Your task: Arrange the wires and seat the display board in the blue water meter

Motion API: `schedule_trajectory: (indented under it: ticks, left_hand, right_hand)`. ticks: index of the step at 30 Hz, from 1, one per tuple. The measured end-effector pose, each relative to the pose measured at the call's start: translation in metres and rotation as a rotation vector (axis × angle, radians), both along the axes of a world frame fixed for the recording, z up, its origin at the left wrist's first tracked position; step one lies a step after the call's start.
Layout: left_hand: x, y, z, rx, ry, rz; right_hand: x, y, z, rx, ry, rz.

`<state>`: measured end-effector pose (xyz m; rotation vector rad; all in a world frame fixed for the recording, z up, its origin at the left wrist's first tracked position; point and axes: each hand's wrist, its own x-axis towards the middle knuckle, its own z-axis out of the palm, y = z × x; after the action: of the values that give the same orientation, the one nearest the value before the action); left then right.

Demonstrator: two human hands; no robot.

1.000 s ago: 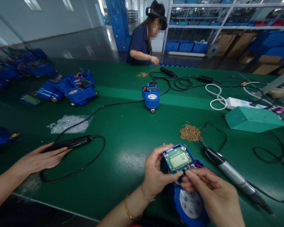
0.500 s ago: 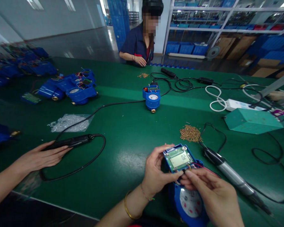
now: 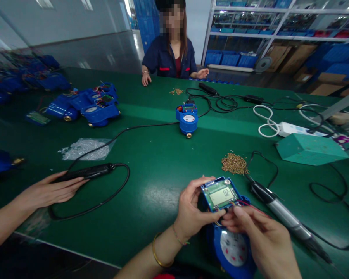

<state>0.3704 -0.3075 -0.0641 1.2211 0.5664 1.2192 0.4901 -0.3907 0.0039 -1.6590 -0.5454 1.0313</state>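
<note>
A blue water meter (image 3: 218, 252) lies at the near edge, its electronics box open. Inside the box a green circuit board (image 3: 211, 188) carries a lit display (image 3: 222, 197). My left hand (image 3: 190, 209) grips the left side of the box, thumb across its lower edge. Thin coloured wires (image 3: 244, 203) run from the board to my right hand (image 3: 261, 236), whose thumb and fingers pinch them just below the display. The exact wire ends are hidden by the fingertips. The round dial (image 3: 233, 248) of the meter shows partly beneath my hands.
A co-worker's hand (image 3: 56, 190) rests on a black electric screwdriver (image 3: 87, 172) at left. Another person (image 3: 171, 58) stands across the table. Brass screws (image 3: 234, 163), a silver screwdriver (image 3: 287, 217), a green box (image 3: 311, 149) and a second meter (image 3: 188, 120) surround the work.
My right fingertips have shifted slightly right at the wires; my left hand keeps its hold. The person across has turned to face the table, with both hands now showing.
</note>
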Motion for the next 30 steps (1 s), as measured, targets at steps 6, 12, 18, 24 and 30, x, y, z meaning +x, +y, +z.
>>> schedule_trajectory:
  ticks: [6,12,18,24,30]
  left_hand:
    - [0.0007,0.0004,0.002,0.004,-0.01,0.008]
    - [0.0011,-0.0002,0.0011,-0.001,-0.012,0.015]
    - [0.0016,-0.0005,0.0007,-0.005,-0.024,0.017]
    - [0.0021,-0.0002,0.0023,-0.027,-0.038,0.002]
    - [0.0018,0.0002,0.0024,-0.014,-0.048,0.005]
  right_hand:
    - [-0.0011,0.0003,0.0022,0.013,0.011,0.021]
    - [0.0009,-0.0003,0.0017,0.011,-0.011,0.04]
    - [0.0006,-0.0009,0.0025,0.001,-0.016,0.056]
    - [-0.0002,-0.0006,0.0032,0.008,-0.02,0.063]
    - [0.0015,-0.0009,0.0017,0.005,-0.019,0.074]
